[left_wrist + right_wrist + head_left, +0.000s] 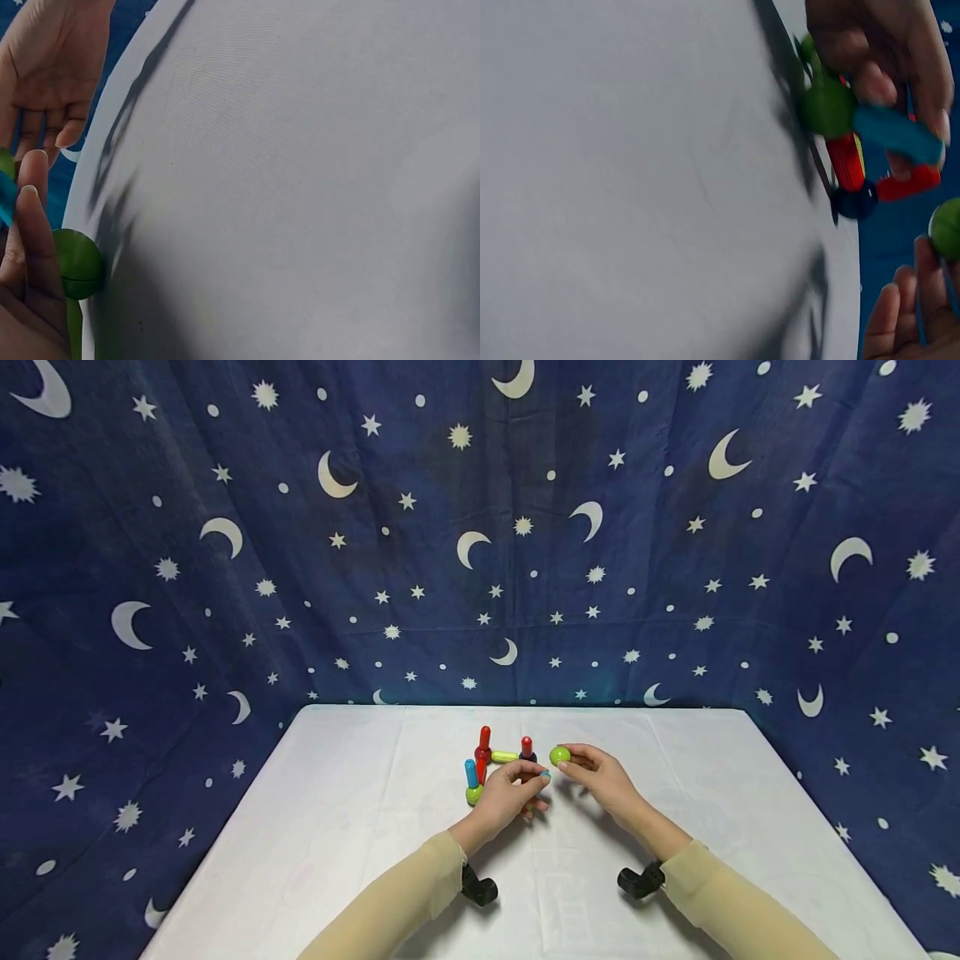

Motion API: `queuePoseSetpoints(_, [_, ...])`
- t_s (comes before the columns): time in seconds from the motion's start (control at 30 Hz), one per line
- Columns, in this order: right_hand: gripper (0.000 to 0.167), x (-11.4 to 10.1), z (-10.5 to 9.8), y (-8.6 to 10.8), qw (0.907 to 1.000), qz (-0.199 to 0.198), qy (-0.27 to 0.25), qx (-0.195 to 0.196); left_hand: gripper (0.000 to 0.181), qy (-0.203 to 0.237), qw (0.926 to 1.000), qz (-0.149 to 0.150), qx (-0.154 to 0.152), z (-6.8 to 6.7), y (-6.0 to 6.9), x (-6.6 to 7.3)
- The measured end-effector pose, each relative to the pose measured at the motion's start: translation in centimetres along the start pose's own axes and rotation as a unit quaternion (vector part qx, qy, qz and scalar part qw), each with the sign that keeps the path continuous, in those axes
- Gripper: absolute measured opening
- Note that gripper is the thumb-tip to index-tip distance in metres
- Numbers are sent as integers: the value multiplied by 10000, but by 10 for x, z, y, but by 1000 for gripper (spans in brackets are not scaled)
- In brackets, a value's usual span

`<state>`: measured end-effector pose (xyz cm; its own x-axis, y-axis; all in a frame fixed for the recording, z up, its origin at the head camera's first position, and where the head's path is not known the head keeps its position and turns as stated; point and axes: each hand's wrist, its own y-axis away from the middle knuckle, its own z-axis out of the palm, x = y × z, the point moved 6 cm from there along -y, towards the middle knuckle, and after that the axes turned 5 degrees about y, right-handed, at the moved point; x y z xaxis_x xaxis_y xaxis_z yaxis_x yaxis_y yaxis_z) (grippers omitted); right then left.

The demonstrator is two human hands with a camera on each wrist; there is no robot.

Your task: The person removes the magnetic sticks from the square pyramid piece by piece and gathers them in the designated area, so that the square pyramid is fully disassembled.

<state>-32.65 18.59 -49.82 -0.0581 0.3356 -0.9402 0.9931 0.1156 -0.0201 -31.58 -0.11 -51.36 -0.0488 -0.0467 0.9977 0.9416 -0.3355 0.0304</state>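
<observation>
In the head view, a frame of coloured rods and balls stands partly behind my left hand (504, 797). That hand's thumb and fingertips pinch the end of a blue rod (900, 133); its other end meets a green ball (829, 109) low on the frame. To the right, a loose-looking light green ball (560, 757) sits between the thumb and fingers of my right hand (606, 781), apart from the blue rod. Another blue rod (471, 773) rises from a green ball (474, 795). Two red rods stand upright on a dark red ball (483, 755) and a navy ball (855, 199).
A yellow-green rod (505, 757) links the frame's far balls. White cloth covers the table (337, 843), backed by a dark blue curtain (420, 552) with moons and stars. Black wrist mounts (480, 888) hang below both sleeves.
</observation>
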Motion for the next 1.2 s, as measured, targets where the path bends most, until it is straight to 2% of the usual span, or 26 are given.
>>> queuePoseSetpoints(0.2, [56, 7, -28, -17, 9982, 281, 410, 342, 25, -361, 9991, 95, -193, -3, 6, 2])
queuePoseSetpoints(0.37, [54, 16, -52, -31, 9951, 295, 754, 566, 25, -766, 9964, -26, -356, -10, 13, -1])
queuePoseSetpoints(0.47, [52, 21, -65, -38, 9915, 258, 1068, 696, 26, -1154, 9923, 38, -447, -13, 18, -1])
queuePoseSetpoints(0.57, [50, 24, -73, -46, 9873, 174, 1369, 792, 28, -1582, 9864, 157, -415, -17, 22, 0])
queuePoseSetpoints(0.7, [49, 27, -79, -53, 9804, 71, 1745, 909, 29, -1923, 9807, 155, -319, -23, 26, -1])
queuePoseSetpoints(0.97, [49, 30, -79, -66, 9648, 49, 2484, 859, 29, -2192, 9742, -1, -544, -26, 24, -4])
queuePoseSetpoints(1.2, [51, 34, -75, -76, 9656, 86, 2442, 887, 27, -2429, 9681, 56, -609, -24, 20, -5])
